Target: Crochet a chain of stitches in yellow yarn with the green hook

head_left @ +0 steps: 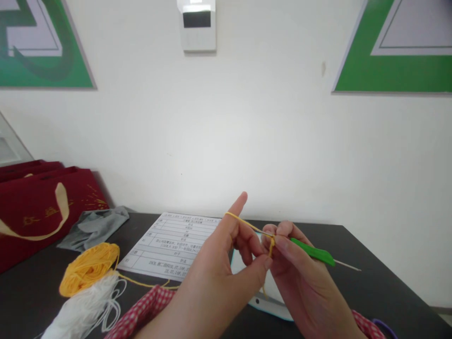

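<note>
My left hand (226, 268) has its index finger raised, with a strand of yellow yarn (242, 220) looped over it. Its thumb and middle finger pinch a small piece of yellow crochet (271, 246), and a short tail hangs below. In my right hand (307, 278) is a crochet hook with a green handle (316, 253). The hook's near end meets the yarn at the stitches, while a thin metal tip sticks out to the right. Both hands are close together above the table; the exact loop on the hook is too small to make out.
A yellow yarn ball (88, 268) and a white yarn skein (86, 308) lie at the left. Behind are a printed sheet (158, 249), a grey cloth (93, 228) and red gift bags (38, 212). A white, teal-edged object (270, 307) lies under my hands on the black table (370, 249).
</note>
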`<action>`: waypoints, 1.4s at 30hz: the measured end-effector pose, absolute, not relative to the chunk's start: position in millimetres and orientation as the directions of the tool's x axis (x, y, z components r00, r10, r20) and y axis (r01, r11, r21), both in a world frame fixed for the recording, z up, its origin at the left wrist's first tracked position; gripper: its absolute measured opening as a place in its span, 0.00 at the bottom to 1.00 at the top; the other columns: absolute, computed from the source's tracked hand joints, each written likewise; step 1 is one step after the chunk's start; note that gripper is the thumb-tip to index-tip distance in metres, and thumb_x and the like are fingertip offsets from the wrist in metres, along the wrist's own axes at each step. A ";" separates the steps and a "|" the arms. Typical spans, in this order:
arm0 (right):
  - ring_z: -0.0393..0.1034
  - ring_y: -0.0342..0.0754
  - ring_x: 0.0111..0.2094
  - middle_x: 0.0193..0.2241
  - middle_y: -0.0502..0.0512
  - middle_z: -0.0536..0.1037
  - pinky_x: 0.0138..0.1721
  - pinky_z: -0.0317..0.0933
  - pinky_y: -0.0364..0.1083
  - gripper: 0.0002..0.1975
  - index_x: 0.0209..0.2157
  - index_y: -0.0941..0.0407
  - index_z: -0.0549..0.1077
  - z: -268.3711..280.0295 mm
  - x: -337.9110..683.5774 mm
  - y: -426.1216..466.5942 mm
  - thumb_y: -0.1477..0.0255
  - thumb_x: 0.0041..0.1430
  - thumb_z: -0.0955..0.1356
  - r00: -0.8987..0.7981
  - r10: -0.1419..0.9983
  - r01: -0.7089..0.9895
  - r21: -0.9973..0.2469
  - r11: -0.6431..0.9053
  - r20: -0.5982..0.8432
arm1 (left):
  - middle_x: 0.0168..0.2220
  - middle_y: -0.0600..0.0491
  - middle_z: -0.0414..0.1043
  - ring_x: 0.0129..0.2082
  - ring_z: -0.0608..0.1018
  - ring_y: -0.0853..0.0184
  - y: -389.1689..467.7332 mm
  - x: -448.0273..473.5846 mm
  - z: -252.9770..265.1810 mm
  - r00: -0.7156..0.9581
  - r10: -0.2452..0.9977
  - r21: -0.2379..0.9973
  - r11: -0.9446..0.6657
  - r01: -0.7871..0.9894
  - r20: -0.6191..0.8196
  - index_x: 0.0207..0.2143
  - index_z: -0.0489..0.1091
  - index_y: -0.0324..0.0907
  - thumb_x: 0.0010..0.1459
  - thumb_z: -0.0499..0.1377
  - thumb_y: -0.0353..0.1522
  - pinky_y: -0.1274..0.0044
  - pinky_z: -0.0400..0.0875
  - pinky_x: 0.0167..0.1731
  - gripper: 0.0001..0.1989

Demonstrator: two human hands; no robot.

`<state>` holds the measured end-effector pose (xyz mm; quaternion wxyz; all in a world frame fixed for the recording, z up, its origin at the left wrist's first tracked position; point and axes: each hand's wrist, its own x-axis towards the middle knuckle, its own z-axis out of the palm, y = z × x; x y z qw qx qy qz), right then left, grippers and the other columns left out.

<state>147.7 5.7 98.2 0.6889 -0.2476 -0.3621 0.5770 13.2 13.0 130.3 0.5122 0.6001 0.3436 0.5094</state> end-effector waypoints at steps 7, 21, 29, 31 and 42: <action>0.69 0.42 0.29 0.26 0.47 0.75 0.35 0.68 0.41 0.09 0.26 0.54 0.78 99.4 141.5 3.8 0.67 0.47 0.79 0.028 0.994 -0.726 -0.681 0.094 0.108 | 0.35 0.53 0.76 0.55 0.73 0.56 3.1 4.6 137.5 0.174 0.907 0.892 -0.412 0.188 0.383 0.31 0.74 0.49 0.54 0.64 0.29 0.70 0.65 0.52 0.05; 0.77 0.46 0.37 0.32 0.51 0.81 0.40 0.73 0.43 0.06 0.29 0.51 0.79 92.0 140.4 -0.6 0.68 0.51 0.78 0.075 0.983 -0.711 -0.682 0.169 0.166 | 0.29 0.55 0.72 0.48 0.75 0.58 9.2 26.2 120.8 0.070 0.931 0.931 -0.351 -0.103 0.358 0.32 0.76 0.48 0.53 0.67 0.28 0.64 0.61 0.58 0.06; 0.74 0.45 0.31 0.29 0.49 0.79 0.36 0.72 0.44 0.05 0.28 0.50 0.78 90.0 144.2 -3.8 0.68 0.53 0.77 0.141 0.966 -0.625 -0.738 0.256 0.216 | 0.29 0.61 0.73 0.33 0.76 0.69 10.6 33.3 118.5 0.088 0.952 0.917 -0.253 -0.307 0.292 0.64 0.60 0.51 0.51 0.69 0.28 0.72 0.69 0.46 0.39; 0.73 0.44 0.30 0.29 0.49 0.79 0.36 0.72 0.44 0.06 0.27 0.51 0.77 91.1 144.1 -3.9 0.67 0.53 0.77 0.163 0.962 -0.598 -0.753 0.274 0.220 | 0.28 0.61 0.73 0.33 0.76 0.69 11.2 35.6 118.8 0.095 0.962 0.906 -0.203 -0.371 0.254 0.65 0.59 0.48 0.49 0.69 0.27 0.74 0.71 0.43 0.41; 0.75 0.41 0.29 0.26 0.46 0.79 0.37 0.73 0.40 0.07 0.25 0.51 0.77 93.5 140.5 -1.5 0.70 0.51 0.78 0.276 0.910 -0.508 -0.756 0.412 0.310 | 0.27 0.60 0.74 0.30 0.74 0.71 12.8 37.4 124.2 0.164 0.981 0.829 0.009 -0.559 0.100 0.67 0.53 0.37 0.48 0.70 0.26 0.75 0.71 0.39 0.47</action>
